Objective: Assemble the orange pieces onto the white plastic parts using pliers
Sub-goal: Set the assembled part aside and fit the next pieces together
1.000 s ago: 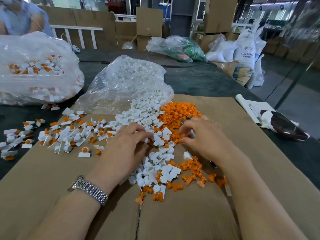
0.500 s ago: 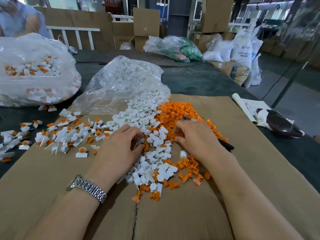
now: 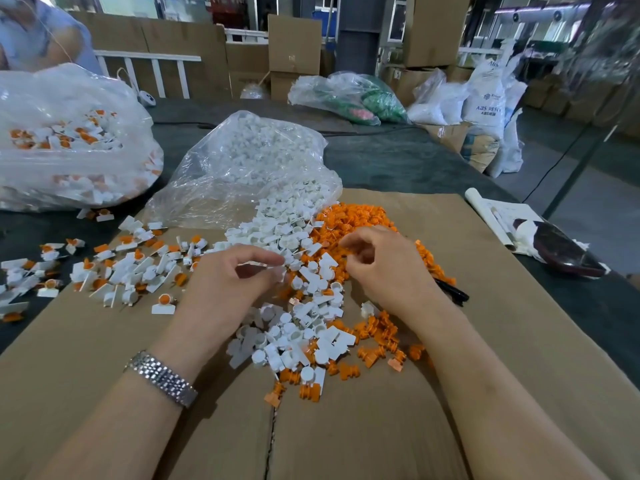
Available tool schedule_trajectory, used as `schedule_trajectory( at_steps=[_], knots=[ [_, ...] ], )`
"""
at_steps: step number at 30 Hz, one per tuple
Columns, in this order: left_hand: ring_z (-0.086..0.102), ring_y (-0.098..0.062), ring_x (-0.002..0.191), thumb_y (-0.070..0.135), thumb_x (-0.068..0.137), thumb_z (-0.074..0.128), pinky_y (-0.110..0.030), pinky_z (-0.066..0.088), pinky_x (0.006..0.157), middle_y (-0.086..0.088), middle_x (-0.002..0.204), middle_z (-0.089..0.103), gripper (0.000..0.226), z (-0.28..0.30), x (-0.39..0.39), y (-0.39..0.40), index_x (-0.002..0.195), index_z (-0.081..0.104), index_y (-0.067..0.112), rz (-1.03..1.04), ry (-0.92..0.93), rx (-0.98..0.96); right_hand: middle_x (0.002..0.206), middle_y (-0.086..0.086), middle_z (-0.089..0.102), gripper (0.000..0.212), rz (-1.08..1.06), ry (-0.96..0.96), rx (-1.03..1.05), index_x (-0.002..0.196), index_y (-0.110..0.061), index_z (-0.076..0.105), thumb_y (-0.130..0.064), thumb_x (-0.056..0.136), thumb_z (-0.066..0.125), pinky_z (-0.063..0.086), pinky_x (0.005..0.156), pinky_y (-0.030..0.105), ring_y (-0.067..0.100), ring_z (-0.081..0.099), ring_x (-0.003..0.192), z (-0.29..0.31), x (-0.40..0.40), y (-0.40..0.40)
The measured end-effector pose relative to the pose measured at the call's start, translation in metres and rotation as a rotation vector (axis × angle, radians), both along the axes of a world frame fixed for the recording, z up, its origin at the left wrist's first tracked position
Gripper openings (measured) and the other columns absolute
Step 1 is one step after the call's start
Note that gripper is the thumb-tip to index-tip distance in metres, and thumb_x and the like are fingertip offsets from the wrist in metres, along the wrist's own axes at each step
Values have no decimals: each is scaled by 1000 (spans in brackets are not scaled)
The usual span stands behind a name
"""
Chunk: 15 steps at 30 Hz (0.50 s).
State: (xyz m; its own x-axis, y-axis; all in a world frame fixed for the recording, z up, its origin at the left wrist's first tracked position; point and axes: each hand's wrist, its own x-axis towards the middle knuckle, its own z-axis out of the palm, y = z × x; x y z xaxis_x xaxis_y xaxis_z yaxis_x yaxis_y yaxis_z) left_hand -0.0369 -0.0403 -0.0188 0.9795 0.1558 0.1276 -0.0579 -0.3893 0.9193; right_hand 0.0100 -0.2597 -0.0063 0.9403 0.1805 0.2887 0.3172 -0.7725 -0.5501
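Head view: left hand (image 3: 228,282) pinches a white part (image 3: 277,268); right hand (image 3: 384,268), fingers curled, contents unclear, hovers just right, orange pieces (image 3: 356,216) beyond it.

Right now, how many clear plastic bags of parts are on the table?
2. One clear bag at far left holds white-and-orange parts; the other bag, at centre behind the hands, spills white parts onto the cardboard. More bags stand beyond the table's far edge.

white plastic parts (image 3: 298,327): loose heap mid-cardboard | orange pieces (image 3: 349,220): pile behind (some strewn near) | pliers (image 3: 452,292): lying flat, right
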Motion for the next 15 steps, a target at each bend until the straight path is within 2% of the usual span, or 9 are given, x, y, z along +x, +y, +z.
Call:
schedule_trajectory(
  at_steps=[1,3,5,7,9,11,13,15],
  knots=[
    [76,-3,78,22,89,78,-6,51,60,8,91,80,12,3,-1,1,99,80,29,-32,50,-188,103,-8,65,21,15,18,84,110,-24,70,-13,94,64,46,71,5,2,63,86,2,-2,1],
    [78,-21,94,6,81,76,-17,59,72,-9,104,80,19,7,0,4,98,82,13,-123,162,-597,94,-9,71,16,62,79,243,105,-24,69,-15,92,70,48,68,5,0,69,81,6,-6,2],
    [76,-32,103,-2,75,73,-26,62,78,-19,111,77,23,7,3,6,96,81,2,-173,213,-807,84,-3,76,14,135,161,411,100,-19,66,-15,90,76,51,68,9,2,73,78,9,-10,2],
    [77,-28,98,1,74,74,-24,62,72,-17,108,78,25,6,5,7,98,81,4,-191,224,-794,82,3,76,16,220,213,557,96,-10,67,-14,87,79,56,73,16,10,75,79,12,-13,3],
    [75,-14,81,5,75,75,-20,58,61,-8,95,79,27,5,6,6,102,82,8,-205,221,-762,85,7,76,16,292,246,651,96,-5,70,-12,86,79,59,76,23,18,76,82,13,-14,4],
    [69,-8,69,7,75,75,-17,54,56,-4,85,76,29,6,6,5,104,82,9,-221,226,-798,88,11,77,13,349,273,711,97,-3,71,-10,88,77,60,79,26,21,76,86,13,-15,5],
    [71,-10,70,3,76,72,-17,56,58,-9,87,77,28,7,7,4,101,82,6,-229,253,-882,89,10,76,11,377,242,696,99,-4,72,-11,90,74,60,80,28,21,76,86,13,-16,7],
    [78,-18,80,-4,77,69,-19,60,63,-17,95,78,23,7,6,3,94,83,3,-232,290,-994,88,7,75,10,379,167,629,98,-7,72,-14,92,74,60,79,28,21,73,83,13,-17,9]
  ],
)
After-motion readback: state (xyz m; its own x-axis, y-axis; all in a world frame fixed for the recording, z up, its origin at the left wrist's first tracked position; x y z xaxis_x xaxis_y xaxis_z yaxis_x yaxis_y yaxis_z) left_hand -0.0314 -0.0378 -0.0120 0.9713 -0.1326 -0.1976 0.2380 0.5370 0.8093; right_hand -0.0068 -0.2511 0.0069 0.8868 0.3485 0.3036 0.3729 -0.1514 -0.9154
